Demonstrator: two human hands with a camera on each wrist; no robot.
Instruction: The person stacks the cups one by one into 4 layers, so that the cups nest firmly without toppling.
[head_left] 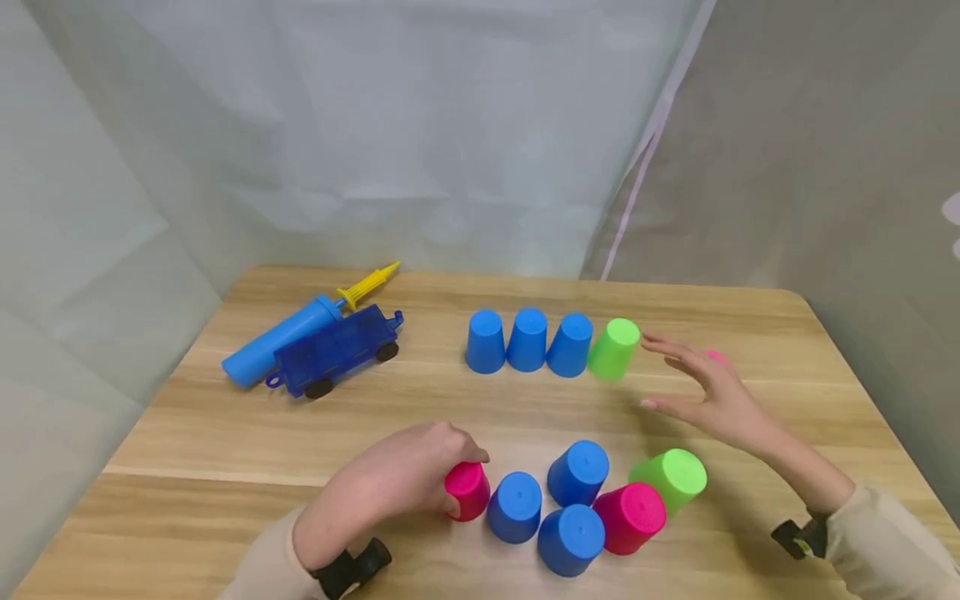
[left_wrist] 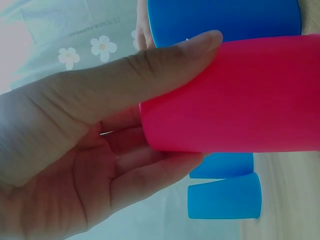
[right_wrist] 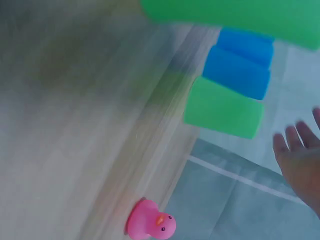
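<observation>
Between thumb and fingers, my left hand (head_left: 408,467) grips a pink cup (head_left: 468,493) that stands upside down at the left end of the front group. A blue cup (head_left: 515,508) is right beside it. In the left wrist view the thumb lies along the side of the pink cup (left_wrist: 240,95). My right hand (head_left: 716,400) is raised over the table with fingers spread, holding nothing. Its fingertips are just right of a green cup (head_left: 617,350), which ends the back row. Three blue cups (head_left: 528,342) continue that row to the left.
The front group also has two more blue cups (head_left: 572,542), another pink cup (head_left: 632,518) and another green cup (head_left: 675,479). A dark blue toy wagon (head_left: 333,350) and a blue pump (head_left: 281,337) with a yellow nozzle lie at left. A pink rubber duck (right_wrist: 149,220) sits at right.
</observation>
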